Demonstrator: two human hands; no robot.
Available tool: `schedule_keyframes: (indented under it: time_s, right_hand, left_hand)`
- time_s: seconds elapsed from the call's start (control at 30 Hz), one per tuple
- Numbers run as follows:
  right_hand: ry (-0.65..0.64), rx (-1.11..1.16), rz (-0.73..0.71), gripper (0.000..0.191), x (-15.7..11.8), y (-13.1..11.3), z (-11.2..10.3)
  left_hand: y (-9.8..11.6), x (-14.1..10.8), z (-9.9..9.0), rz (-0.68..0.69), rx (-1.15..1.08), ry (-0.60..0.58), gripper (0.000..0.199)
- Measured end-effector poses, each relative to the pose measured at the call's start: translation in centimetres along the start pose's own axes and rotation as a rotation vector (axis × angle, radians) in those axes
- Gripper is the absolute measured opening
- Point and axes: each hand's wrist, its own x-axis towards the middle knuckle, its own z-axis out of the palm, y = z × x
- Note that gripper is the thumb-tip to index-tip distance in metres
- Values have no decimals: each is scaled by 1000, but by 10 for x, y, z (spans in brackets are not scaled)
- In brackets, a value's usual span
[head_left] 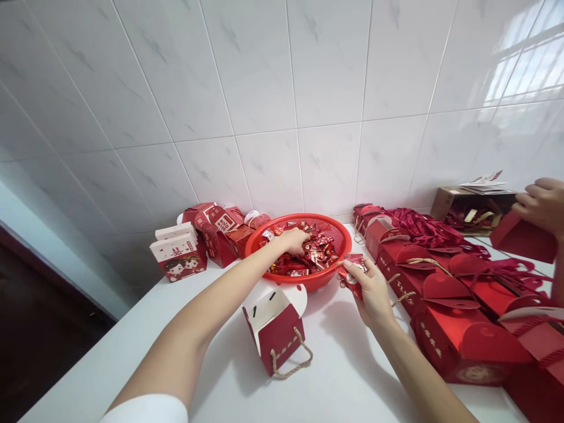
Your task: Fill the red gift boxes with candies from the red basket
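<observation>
My left hand (pixel 294 241) reaches into a red plastic basket (pixel 342 235) full of small wrapped candies (pixel 324 249). Its fingers curl down among them, and the fingertips are hidden. At the basket's right front edge, my right hand (pixel 369 288) is closed around red-wrapped candies (pixel 352 276); how many is unclear. In front of the basket stands an open red gift box (pixel 282 338) with a white inside and a twisted rope handle, apart from both hands. Dark slits show in its white flap.
Several closed red gift boxes (pixel 440 329) line the right side, with dark red ribbons (pixel 425 226) behind. Printed boxes (pixel 180 255) stand at the back left. Another person's hand (pixel 544 202) holds a red box at far right, near a cardboard box (pixel 445 202). A tiled wall (pixel 264 164) bounds the table.
</observation>
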Motion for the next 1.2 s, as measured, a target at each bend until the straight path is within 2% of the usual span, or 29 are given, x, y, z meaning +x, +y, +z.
schedule_keyframes:
  time_s: [0.07, 0.17, 0.27, 0.37, 0.43, 0.53, 0.6, 0.67, 0.73, 0.87, 0.93, 1.03, 1.13, 1.2]
  right_hand:
    - [-6, -10, -4, 47, 0, 1, 0]
    - [-17, -16, -11, 45, 1, 1, 0]
    - [-26, -11, -21, 44, 1, 1, 0]
    - [-42, -9, -13, 44, 1, 1, 0]
    - [-52, -8, 0, 44, 0, 0, 0]
    - [-82, -16, 2, 43, -2, 0, 1]
    - [-113, -28, -9, 42, -3, 2, 1]
    - [-139, -46, -25, 40, -5, 3, 1]
    - [-158, -75, -40, 39, -6, 5, 0]
    - [-172, -158, -68, 38, -10, 8, 1]
    - [-171, -187, -78, 37, -12, 9, 3]
    - [-165, -176, -77, 38, -13, 10, 12]
    - [-181, -199, -120, 35, -16, 11, 30]
    - [-229, -274, -199, 28, -19, 11, 46]
  left_hand:
    - [8, 2, 4, -1, 51, 20, 39]
    - [15, 3, 5, -8, 51, 63, 21]
    - [10, 1, 1, -10, 5, 104, 16]
    - [-3, -5, -3, -3, -79, 159, 23]
    - [-10, -13, -3, 7, -264, 239, 28]
    - [-13, -32, -6, 58, -698, 304, 31]
    - [-11, -51, -14, 133, -920, 249, 33]
    - [-7, -76, -28, 203, -1001, 175, 38]
    - [-4, -102, -43, 244, -931, 91, 41]
    - [-2, -147, -60, 196, -654, -80, 32]
    - [-1, -164, -57, 137, -499, -107, 25]
    - [2, -186, -42, -15, -321, -96, 26]
    - [4, -205, -28, -142, -286, -165, 36]
    - [4, -215, -23, -161, -335, -214, 43]
